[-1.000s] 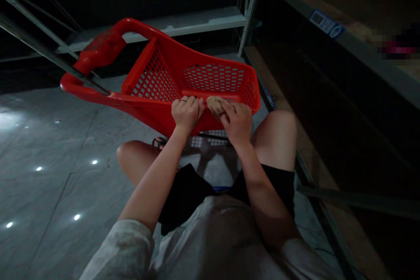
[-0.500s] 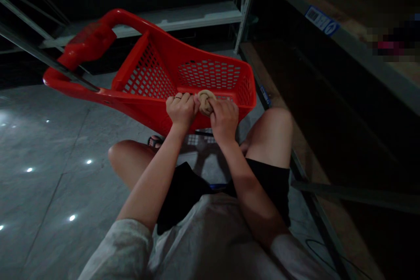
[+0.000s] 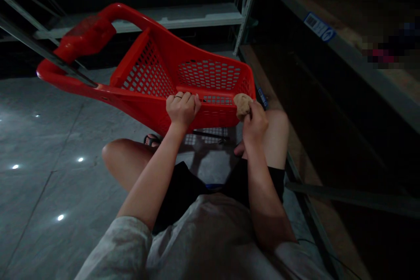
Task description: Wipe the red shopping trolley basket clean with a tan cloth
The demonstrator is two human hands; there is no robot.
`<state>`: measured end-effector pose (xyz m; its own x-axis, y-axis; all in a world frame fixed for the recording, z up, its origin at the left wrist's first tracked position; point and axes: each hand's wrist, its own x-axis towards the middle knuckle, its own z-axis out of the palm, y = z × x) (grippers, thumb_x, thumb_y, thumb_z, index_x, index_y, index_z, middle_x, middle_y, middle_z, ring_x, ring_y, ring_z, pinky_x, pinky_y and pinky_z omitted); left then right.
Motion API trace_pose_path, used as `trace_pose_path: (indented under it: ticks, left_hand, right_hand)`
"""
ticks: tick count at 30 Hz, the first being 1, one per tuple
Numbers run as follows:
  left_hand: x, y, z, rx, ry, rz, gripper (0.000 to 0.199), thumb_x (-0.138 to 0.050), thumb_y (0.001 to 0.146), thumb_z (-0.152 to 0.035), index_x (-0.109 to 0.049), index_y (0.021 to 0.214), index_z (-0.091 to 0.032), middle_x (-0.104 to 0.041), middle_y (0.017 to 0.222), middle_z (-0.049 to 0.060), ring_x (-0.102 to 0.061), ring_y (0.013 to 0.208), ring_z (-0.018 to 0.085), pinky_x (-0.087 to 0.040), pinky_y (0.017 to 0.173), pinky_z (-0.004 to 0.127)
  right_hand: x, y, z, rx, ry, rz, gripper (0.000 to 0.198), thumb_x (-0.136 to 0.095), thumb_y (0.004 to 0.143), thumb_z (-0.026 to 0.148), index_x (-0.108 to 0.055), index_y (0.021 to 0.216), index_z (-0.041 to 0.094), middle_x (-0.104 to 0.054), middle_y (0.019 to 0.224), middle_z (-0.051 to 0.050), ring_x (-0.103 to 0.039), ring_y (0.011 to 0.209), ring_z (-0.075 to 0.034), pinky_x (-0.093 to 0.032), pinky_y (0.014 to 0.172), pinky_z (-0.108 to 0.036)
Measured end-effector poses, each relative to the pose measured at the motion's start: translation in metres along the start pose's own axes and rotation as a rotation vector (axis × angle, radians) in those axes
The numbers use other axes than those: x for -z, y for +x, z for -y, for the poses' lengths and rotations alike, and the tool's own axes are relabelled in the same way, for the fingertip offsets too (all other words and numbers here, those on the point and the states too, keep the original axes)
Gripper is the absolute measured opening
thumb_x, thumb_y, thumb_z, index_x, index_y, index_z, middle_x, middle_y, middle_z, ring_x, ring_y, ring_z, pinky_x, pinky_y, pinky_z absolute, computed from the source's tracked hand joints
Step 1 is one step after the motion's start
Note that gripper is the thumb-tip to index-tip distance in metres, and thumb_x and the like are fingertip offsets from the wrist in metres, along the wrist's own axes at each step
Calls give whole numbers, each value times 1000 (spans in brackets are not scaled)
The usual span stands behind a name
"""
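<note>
A red plastic shopping cart [image 3: 144,109] with perforated basket walls stands in front of my knees. My left hand [image 3: 183,109] is closed over the cart's near rim, a ring on one finger. Farther right, my right hand [image 3: 256,123] pinches a crumpled tan cloth [image 3: 243,106] at the near right corner of the rim. The cloth lies against the rim there, partly hidden by my fingers.
White metal shelving [image 3: 197,16] stands behind the cart. On my right are wooden shelves [image 3: 348,37] with a blue-and-white label [image 3: 319,26] on the edge. Grey floor tiles [image 3: 42,153] extend to the left.
My right hand has moved right along the rim with the cloth, away from my left hand, which stays at the same spot on the rim.
</note>
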<state>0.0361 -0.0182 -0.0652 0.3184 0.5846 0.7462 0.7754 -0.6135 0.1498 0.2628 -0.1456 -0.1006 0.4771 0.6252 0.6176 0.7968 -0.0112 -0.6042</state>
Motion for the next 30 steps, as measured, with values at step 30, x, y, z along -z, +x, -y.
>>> trace_pose_path:
  ticks: [30]
  left_hand:
    - [3,0,-3,36,30,28,42,-46,103,-34,-61,66,-24,-69,73,8,-60,77,24,-31,74,43]
  right_hand:
    - [-51,-46,2,-605,-18,-215,25,-45,77,19,-65,92,17,-75,92,-16,-73,95,-30,-56,89,-44]
